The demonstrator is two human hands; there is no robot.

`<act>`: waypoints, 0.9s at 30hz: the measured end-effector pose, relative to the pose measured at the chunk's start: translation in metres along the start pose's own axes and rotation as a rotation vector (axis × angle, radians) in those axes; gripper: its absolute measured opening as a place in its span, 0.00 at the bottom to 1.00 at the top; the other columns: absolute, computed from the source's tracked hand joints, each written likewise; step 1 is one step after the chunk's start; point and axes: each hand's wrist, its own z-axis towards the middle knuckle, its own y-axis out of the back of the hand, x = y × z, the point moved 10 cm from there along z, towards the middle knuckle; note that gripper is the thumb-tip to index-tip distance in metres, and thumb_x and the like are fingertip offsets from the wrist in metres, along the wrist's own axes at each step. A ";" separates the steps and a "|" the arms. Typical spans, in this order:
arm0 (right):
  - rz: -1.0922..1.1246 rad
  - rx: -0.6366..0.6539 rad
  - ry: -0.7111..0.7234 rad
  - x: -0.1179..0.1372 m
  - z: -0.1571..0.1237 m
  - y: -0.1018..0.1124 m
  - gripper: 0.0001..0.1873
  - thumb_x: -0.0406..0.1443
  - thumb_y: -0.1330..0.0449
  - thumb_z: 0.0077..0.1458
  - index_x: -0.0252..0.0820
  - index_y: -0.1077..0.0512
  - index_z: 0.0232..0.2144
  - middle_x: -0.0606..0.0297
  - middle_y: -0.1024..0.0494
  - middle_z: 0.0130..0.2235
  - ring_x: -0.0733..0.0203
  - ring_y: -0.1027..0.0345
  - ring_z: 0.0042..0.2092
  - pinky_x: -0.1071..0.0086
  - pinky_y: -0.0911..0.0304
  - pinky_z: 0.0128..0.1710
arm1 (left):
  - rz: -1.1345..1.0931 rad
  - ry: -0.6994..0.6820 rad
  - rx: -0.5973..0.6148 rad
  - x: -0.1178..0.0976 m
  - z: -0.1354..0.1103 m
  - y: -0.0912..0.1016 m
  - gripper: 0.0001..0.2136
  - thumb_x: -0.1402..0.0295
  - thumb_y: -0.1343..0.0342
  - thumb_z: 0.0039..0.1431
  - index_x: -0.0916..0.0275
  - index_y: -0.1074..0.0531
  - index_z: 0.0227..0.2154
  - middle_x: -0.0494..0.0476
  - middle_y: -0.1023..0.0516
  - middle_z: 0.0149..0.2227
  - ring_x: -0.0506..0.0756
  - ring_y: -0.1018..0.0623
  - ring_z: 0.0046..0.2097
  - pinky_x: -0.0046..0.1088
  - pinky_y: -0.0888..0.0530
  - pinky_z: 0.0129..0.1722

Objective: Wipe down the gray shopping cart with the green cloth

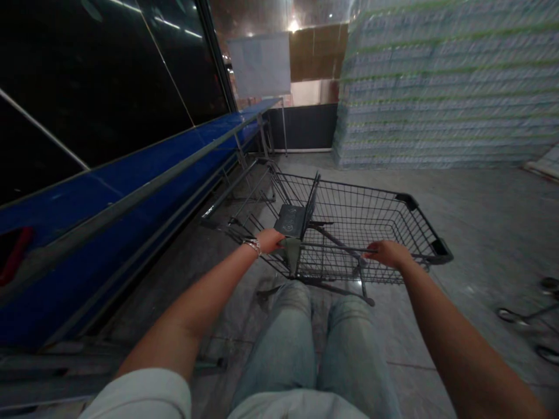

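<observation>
I stand at the side of a black wire shopping cart (pixel 332 247), which sits crosswise in front of me on the grey floor (pixel 476 221). Its push handle (pixel 231 192) is off to my left, near the long blue table (pixel 170 148), and its nose points to my right, with black guards (pixel 440 249) on the corners.

My left hand (pixel 269 240) is closed on the near side of the cart, right beside the black seat flap (pixel 289 220); the tips of those fingers are partly hidden from me. A bracelet (pixel 253 247) circles that wrist. My right hand (pixel 388 253) grips the near top rim further along towards the nose, fingers curled around the wire.

My knees, in pale jeans (pixel 279 349), are just beneath the near edge of the cart. A red-edged object (pixel 17 253) lies at the near end of the table, cut off by my view. Dark glass (pixel 109 70) rises behind the table. Beyond the cart, to the right, stands a tall stack of wrapped packs (pixel 445 87), and small wheels (pixel 507 315) show at my far right.
</observation>
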 end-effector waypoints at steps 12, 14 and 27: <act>0.028 0.006 -0.017 0.002 -0.001 -0.002 0.32 0.64 0.43 0.47 0.53 0.21 0.44 0.61 0.18 0.45 0.48 0.25 0.44 0.60 0.34 0.41 | 0.074 0.126 0.018 0.034 -0.027 0.005 0.11 0.65 0.42 0.58 0.62 0.20 0.41 0.69 0.19 0.43 0.64 0.20 0.48 0.37 0.26 0.48; 0.026 0.029 -0.003 0.004 -0.001 -0.003 0.30 0.62 0.42 0.49 0.53 0.21 0.43 0.61 0.18 0.44 0.49 0.25 0.44 0.61 0.34 0.41 | 0.037 0.114 0.018 0.014 -0.013 0.003 0.13 0.64 0.41 0.57 0.63 0.20 0.42 0.70 0.19 0.44 0.64 0.20 0.48 0.36 0.26 0.49; -0.011 0.014 -0.043 0.013 -0.006 0.003 0.25 0.55 0.40 0.50 0.54 0.20 0.46 0.61 0.18 0.45 0.48 0.26 0.48 0.60 0.34 0.44 | -0.144 -0.091 0.016 -0.195 0.097 0.026 0.19 0.62 0.39 0.57 0.67 0.22 0.48 0.70 0.20 0.48 0.63 0.22 0.52 0.35 0.25 0.51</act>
